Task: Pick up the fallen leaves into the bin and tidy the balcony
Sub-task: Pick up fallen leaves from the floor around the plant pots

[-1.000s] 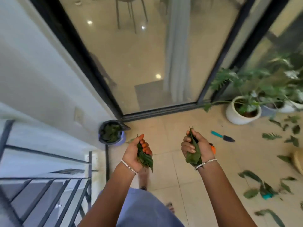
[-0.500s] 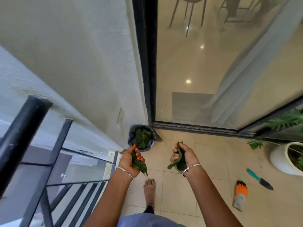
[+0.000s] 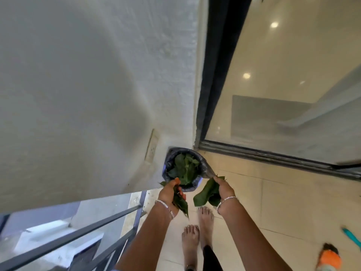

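**Item 1. Fallen leaves, 2 bunches, carried.** The left hand (image 3: pixel 169 192) grips a dark bunch (image 3: pixel 180 203) that hangs below its curled fingers (image 3: pixel 181 193). The right hand (image 3: pixel 224 187) grips a broader folded bunch (image 3: pixel 206 194), with its fingers (image 3: pixel 216 178) closed over the top. Neither bunch has been released.

**Item 2. Bin (image 3: pixel 168 169), dark liner.** It stands just beyond both sets of fingers, in the corner. The left fingers are at its near rim and the right fingers are just beside its right edge. It already holds a layer of green leaves (image 3: pixel 184 168).

**Change, over 1 s.** The bin was well ahead of the hands and now sits directly at the fingertips. The grip on both bunches is unchanged. Judgement: the carry is finished and the drop is next. Each hand probably needs to move further over the opening before letting go, the right more than the left.

**Item 3. Surroundings, outward from the fingers.**
- 2 bare feet (image 3: pixel 190 239) below the wrists, on the tiled floor (image 3: pixel 273 202).
- A wall socket (image 3: pixel 152 147) to the left of the bin.
- A railing (image 3: pixel 97 227) further left.
- A glass door (image 3: pixel 293 94) to the right.
- An orange glove (image 3: pixel 330 259) and a teal-handled tool (image 3: pixel 351 234), well apart at the right.

**Remaining.** Loose leaves seen on the floor 1 s ago are now out of view, so the task is likely unfinished.
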